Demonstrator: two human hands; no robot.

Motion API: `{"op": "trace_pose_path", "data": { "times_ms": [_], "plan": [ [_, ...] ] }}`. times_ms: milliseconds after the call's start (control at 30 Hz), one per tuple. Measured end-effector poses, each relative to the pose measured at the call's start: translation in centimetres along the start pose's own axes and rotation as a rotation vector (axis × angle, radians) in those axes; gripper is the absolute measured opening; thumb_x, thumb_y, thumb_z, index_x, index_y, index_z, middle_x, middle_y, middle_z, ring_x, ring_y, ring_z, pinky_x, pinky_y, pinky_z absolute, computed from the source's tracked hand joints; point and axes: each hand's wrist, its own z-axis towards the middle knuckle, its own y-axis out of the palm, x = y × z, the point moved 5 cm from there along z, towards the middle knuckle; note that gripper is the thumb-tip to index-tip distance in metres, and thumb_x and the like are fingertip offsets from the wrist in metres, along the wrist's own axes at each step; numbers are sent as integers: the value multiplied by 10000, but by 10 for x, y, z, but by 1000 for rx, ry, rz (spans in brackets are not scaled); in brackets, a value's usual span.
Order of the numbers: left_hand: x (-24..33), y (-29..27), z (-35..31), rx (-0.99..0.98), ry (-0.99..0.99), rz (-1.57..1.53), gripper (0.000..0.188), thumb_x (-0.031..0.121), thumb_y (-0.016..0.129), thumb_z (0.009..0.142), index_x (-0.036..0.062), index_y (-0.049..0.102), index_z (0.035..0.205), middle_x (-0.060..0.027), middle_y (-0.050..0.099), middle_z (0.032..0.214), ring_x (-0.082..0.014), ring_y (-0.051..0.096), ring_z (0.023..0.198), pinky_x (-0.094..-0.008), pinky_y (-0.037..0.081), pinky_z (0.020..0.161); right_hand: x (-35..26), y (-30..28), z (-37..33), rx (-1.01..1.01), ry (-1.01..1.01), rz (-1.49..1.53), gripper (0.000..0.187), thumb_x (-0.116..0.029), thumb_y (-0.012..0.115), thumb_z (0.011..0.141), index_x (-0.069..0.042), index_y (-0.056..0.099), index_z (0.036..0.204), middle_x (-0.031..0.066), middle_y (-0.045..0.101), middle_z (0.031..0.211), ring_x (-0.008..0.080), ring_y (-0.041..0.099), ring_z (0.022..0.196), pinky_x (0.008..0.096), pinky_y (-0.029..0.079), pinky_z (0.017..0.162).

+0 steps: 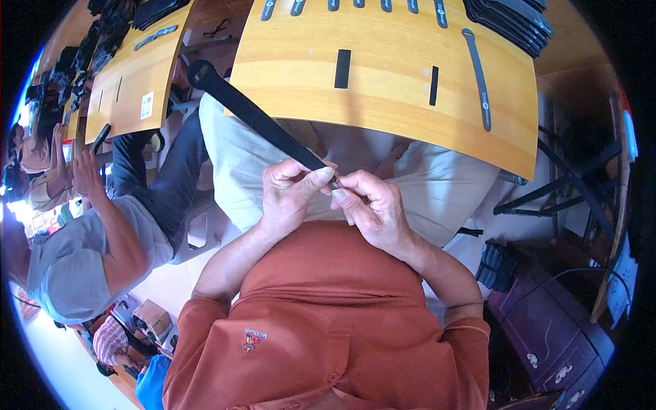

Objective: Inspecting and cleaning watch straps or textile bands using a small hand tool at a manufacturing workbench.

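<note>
A long black strap (260,121) with a rounded, wider far end slants up and left from my hands, above my lap. My left hand (290,188) pinches its near end between thumb and fingers. Right beside it, my right hand (372,205) is closed at the very tip of the strap, fingertips almost meeting those of the left. What lies between the fingertips is mostly hidden. On the table ahead lie a short black strip (342,69), a narrower black strip (434,86) and a long grey strap (478,82) with a rounded end.
The wooden table (294,89) has a row of grey straps along its far side and a stack of black straps (509,24) at far right. Left, a seated person (102,253) works at another table (143,89). A dark red cabinet (547,328) stands at lower right.
</note>
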Motion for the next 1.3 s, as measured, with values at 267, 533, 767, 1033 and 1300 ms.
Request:
{"op": "trace_pose_path", "data": {
  "times_ms": [267, 533, 767, 1033, 1300],
  "plan": [
    [-6, 6, 6, -70, -80, -353, 115, 112, 688, 972, 0, 710, 975, -72, 682, 969, -118, 628, 848, -270, 522, 763, -3, -4, 8, 15, -143, -170, 177, -60, 646, 985, 35, 660, 1134, 127, 747, 881, 163, 736, 800, 295, 576, 699],
    [-15, 4, 4, -37, -159, -423, 113, 96, 693, 968, 10, 705, 1040, -33, 656, 934, -100, 610, 847, -259, 514, 769, -5, -3, 14, 19, -228, -177, 328, -43, 644, 964, 12, 634, 1286, 210, 735, 999, 287, 751, 889, 357, 580, 753],
    [-7, 0, 5, 142, -31, 57, 198, 56, 775, 900, -3, 618, 1005, 6, 649, 844, -59, 613, 764, -212, 511, 686, -8, -2, 15, 70, -223, -275, 249, -41, 627, 992, 61, 656, 1218, 155, 724, 927, 178, 706, 801, 297, 566, 723],
    [8, -3, -3, 160, 36, 397, 165, 99, 767, 916, 1, 635, 895, -36, 689, 778, -65, 646, 710, -227, 518, 620, -6, -1, 15, 69, -198, -223, 246, -11, 632, 977, 64, 655, 1209, 148, 720, 940, 177, 697, 809, 296, 558, 719],
    [25, 5, -9, 128, 292, 858, 131, 70, 702, 941, -12, 605, 909, -138, 653, 776, -247, 659, 642, -337, 499, 559, -16, 6, 16, 109, -237, -339, 258, -1, 630, 940, 43, 660, 1193, 208, 716, 985, 336, 730, 863, 387, 586, 710]
  ]
}}
